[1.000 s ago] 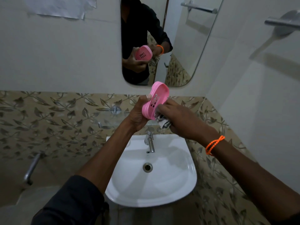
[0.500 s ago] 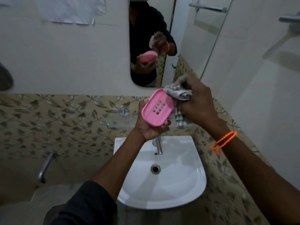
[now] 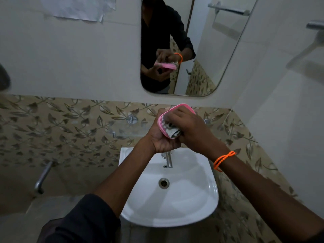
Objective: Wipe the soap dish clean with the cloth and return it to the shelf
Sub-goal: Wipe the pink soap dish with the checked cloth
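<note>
In the head view, much of the soap dish [image 3: 162,120] is being covered by the right hand [image 3: 191,128]; only its pink rim is being shown, along the left edge and over the top of the knuckles. The dish is being gripped from below by the left hand [image 3: 160,137], whose fingers are being wrapped around its underside and are mostly being hidden behind it. A cloth [image 3: 171,130] is being pressed into the hollow of the dish by the closed right hand; only a crumpled grey-and-white fold is being left visible between the two hands, and how much more cloth is bunched under the palm cannot be told. An orange band [image 3: 223,159] is being worn on the right wrist.

Both hands are being held above a white basin [image 3: 201,204], with the tap [image 3: 168,159] just beneath them and partly being blocked by the left wrist. A glass shelf [image 3: 129,128] is being seen just left of the left hand, faint against the leaf-patterned tiles, its right end being hidden behind the hands. Above the hands, a mirror [image 3: 210,50] is reflecting the dish and both hands; the reflection is dim and being cut off at the top edge. A towel rail [image 3: 315,25] is being cut off at the far right, and a torn sheet of paper [image 3: 78,7] at the top left.
</note>
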